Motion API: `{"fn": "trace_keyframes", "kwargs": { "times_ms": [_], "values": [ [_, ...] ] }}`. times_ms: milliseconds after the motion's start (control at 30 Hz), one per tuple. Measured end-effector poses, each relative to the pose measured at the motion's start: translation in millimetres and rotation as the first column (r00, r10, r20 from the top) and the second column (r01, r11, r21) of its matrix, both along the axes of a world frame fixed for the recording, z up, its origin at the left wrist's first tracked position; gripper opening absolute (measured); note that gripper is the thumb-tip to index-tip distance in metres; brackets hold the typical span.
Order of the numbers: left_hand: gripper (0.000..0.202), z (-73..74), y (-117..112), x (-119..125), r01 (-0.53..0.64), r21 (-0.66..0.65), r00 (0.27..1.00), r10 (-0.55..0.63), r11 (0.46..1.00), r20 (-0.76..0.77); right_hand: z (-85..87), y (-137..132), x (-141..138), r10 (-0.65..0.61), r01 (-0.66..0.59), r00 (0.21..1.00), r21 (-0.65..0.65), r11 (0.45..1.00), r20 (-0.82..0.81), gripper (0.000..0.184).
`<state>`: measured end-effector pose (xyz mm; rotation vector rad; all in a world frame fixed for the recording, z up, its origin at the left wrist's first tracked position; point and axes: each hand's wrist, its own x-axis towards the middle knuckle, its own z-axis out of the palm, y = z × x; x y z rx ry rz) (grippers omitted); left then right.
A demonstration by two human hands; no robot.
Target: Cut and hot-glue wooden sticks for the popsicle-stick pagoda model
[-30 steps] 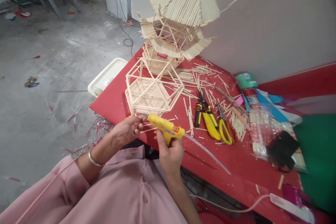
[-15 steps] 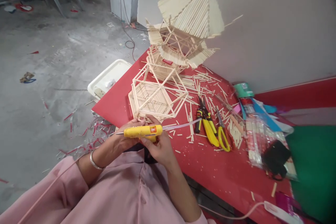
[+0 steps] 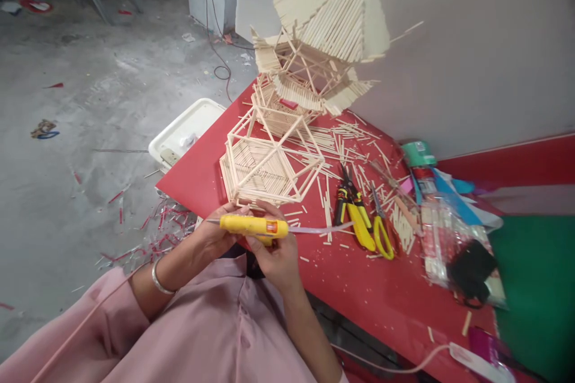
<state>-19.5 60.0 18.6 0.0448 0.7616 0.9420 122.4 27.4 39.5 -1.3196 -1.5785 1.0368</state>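
Observation:
My right hand (image 3: 281,257) is wrapped round a yellow glue gun (image 3: 242,225), nozzle pointing left, a long clear glue stick (image 3: 321,229) trailing from its back end. Beside the nozzle is my left hand (image 3: 219,232), fingers curled and partly hidden by the gun; whatever they pinch cannot be made out. Just beyond both hands, on the red table (image 3: 350,287), rests an open hexagonal frame of thin wooden sticks (image 3: 274,149) over a slatted stick base (image 3: 258,170).
Behind stands a tiered stick model with a slatted roof (image 3: 336,15). Loose sticks (image 3: 323,140) litter the tabletop. Pliers (image 3: 347,191), a yellow cutter (image 3: 360,227) and yellow-handled scissors (image 3: 383,233) lie at right, near plastic packets (image 3: 442,233). A white tray (image 3: 204,109) sits beyond the left edge.
The glue gun, with my right hand on it, has shifted a little to the right. My left hand stays close to the nozzle, moving only slightly.

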Motion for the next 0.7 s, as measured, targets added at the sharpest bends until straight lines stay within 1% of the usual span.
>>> {"fn": "trace_keyframes", "kwargs": {
  "times_ms": [67, 100, 167, 233, 267, 300, 367, 467, 567, 700],
  "values": [
    [0.014, 0.1, -3.5, -2.1, -0.041, -0.043, 0.998, 0.039, 0.998, -0.047, -0.7, -7.8, 6.2, -0.145, 0.144, 0.989, 0.021, 0.989, 0.037, 0.023],
    [0.015, 0.1, -6.0, -3.7, -0.048, -0.065, 0.997, 0.044, 0.997, -0.062, -0.9, -11.7, 10.5, -0.234, 0.232, 0.969, 0.038, 0.972, 0.073, 0.022],
    [0.016, 0.5, -11.9, -7.4, -0.037, -0.103, 0.997, 0.029, 0.994, -0.075, -0.6, -18.6, 20.1, -0.413, 0.402, 0.893, 0.096, 0.911, 0.181, 0.026],
    [0.017, 1.5, -17.6, -10.9, -0.029, -0.129, 0.995, 0.017, 0.991, -0.095, 1.4, -23.2, 29.3, -0.529, 0.500, 0.798, 0.172, 0.849, 0.290, 0.033],
    [0.018, 2.2, -19.9, -12.2, -0.024, -0.127, 0.994, 0.011, 0.992, -0.105, 2.6, -24.6, 33.1, -0.554, 0.512, 0.762, 0.212, 0.832, 0.334, 0.036],
    [0.018, 2.9, -21.6, -13.1, -0.018, -0.109, 0.994, 0.005, 0.994, -0.111, 3.6, -25.3, 36.0, -0.563, 0.505, 0.739, 0.248, 0.827, 0.371, 0.038],
    [0.021, 4.1, -23.0, -14.0, -0.019, -0.050, 0.992, 0.012, 0.999, -0.124, 4.3, -25.5, 38.6, -0.557, 0.458, 0.711, 0.318, 0.830, 0.430, 0.042],
    [0.025, 4.5, -22.0, -13.8, -0.081, 0.009, 0.980, 0.082, 0.997, -0.179, 1.5, -24.2, 35.7, -0.561, 0.409, 0.669, 0.388, 0.826, 0.487, 0.044],
    [0.027, 3.3, -21.1, -12.5, -0.134, 0.030, 0.968, 0.138, 0.990, -0.209, -1.5, -22.7, 31.0, -0.588, 0.448, 0.638, 0.381, 0.809, 0.497, 0.046],
    [0.027, 1.9, -21.1, -6.7, -0.132, 0.041, 0.974, 0.137, 0.990, -0.179, -0.3, -21.7, 30.8, -0.640, 0.554, 0.622, 0.324, 0.767, 0.451, 0.047]
  ]
}}
